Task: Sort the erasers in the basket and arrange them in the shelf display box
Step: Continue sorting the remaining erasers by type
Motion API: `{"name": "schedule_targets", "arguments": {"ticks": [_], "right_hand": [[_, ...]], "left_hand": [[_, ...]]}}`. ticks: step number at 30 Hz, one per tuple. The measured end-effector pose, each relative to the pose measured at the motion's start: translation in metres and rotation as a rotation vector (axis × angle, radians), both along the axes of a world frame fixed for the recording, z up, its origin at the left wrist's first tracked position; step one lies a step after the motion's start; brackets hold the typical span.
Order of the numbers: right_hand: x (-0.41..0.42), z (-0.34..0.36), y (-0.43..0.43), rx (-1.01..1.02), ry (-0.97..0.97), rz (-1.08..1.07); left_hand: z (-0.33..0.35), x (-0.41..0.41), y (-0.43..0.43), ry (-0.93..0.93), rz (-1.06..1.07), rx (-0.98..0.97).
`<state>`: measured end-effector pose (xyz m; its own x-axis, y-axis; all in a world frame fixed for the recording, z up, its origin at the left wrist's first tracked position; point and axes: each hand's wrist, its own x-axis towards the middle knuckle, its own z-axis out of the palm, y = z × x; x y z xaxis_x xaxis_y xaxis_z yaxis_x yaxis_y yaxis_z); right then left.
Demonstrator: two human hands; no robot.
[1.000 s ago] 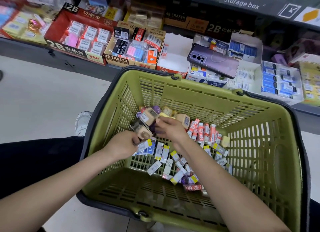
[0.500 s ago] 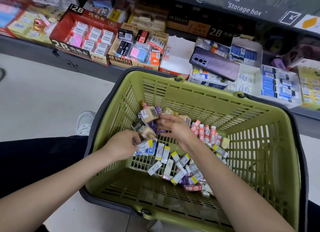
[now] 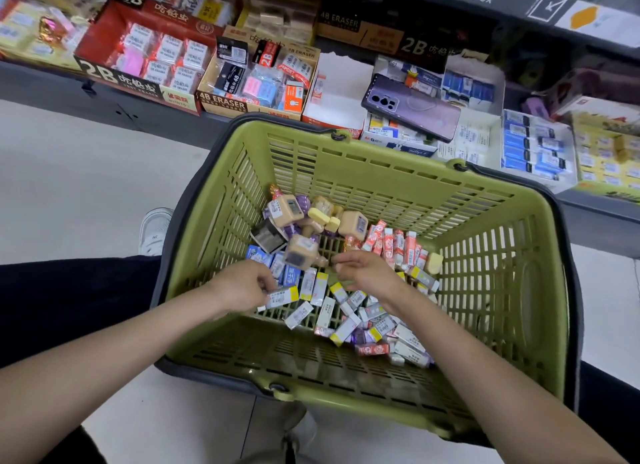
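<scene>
A green plastic basket (image 3: 381, 173) sits on the floor with several loose erasers in it. White erasers with yellow ends (image 3: 341, 327) lie in the middle, red-and-white ones (image 3: 393, 244) at the right, and beige block erasers (image 3: 353, 224) at the back. My left hand (image 3: 242, 285) grips a small stack of white and yellow erasers (image 3: 282, 297) at the basket's left side. Over the pile hovers my right hand (image 3: 363, 273), fingers loosely curled, and whether it holds anything is unclear. An empty white display box (image 3: 341, 86) stands on the shelf behind the basket.
The low shelf holds a red 2B eraser box (image 3: 145, 62), a 4B eraser box (image 3: 256, 83), blue-and-white erasers (image 3: 533, 148) and a purple phone (image 3: 410, 107) lying on boxes. A white shoe (image 3: 156, 230) rests on the floor to the basket's left.
My right hand has drawn back from the beige erasers toward the middle of the pile. The left hand has kept its stack and stayed near the same spot.
</scene>
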<state>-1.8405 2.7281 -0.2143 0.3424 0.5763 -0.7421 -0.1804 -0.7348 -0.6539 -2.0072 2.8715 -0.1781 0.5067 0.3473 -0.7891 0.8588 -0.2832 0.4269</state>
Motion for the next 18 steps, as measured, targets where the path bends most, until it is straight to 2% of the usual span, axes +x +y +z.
{"name": "schedule_targets", "arguments": {"ticks": [5, 9, 12, 14, 18], "right_hand": [[-0.009, -0.018, -0.008, -0.058, 0.064, 0.023], [-0.008, -0.026, -0.010, -0.031, 0.059, -0.086], [-0.007, -0.035, -0.004, -0.031, -0.189, -0.105], [-0.007, -0.037, 0.000, -0.048, -0.344, -0.037], [-0.008, -0.042, 0.003, -0.015, -0.712, 0.282]], "left_hand": [[-0.028, 0.006, -0.010, 0.161, 0.101, -0.065], [-0.044, 0.004, -0.013, 0.211, 0.109, -0.013], [-0.052, 0.001, -0.015, 0.212, 0.039, 0.035], [-0.053, -0.001, -0.015, 0.202, 0.000, 0.071], [-0.058, -0.001, -0.012, 0.167, -0.059, 0.129]]}}
